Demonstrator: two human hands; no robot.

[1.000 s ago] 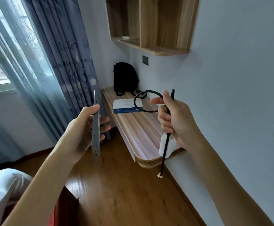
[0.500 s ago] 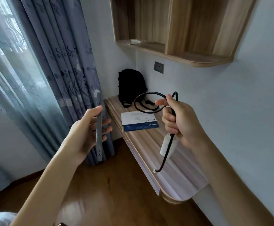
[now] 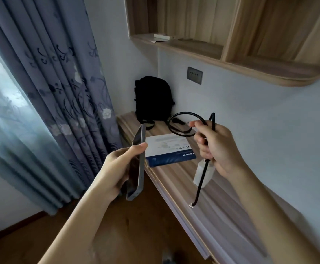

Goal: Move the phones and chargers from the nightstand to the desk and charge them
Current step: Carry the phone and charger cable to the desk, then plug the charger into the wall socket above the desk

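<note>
My left hand grips a grey phone edge-on, upright, just off the left edge of the wooden desk. My right hand is closed on a white charger plug and its black cable, held above the desk. The cable loops up over my fingers, and its free end with the connector dangles close to the desk top. A grey wall socket sits on the wall above the desk.
A white and blue box lies flat on the desk between my hands. A black backpack stands in the far corner. Wooden shelves hang overhead. Blue curtains cover the left; wood floor lies below.
I have come closer to the desk, which now looms larger beneath my hands. The phone has tilted and swung toward the desk edge. The cable end now hangs over the desk top.
</note>
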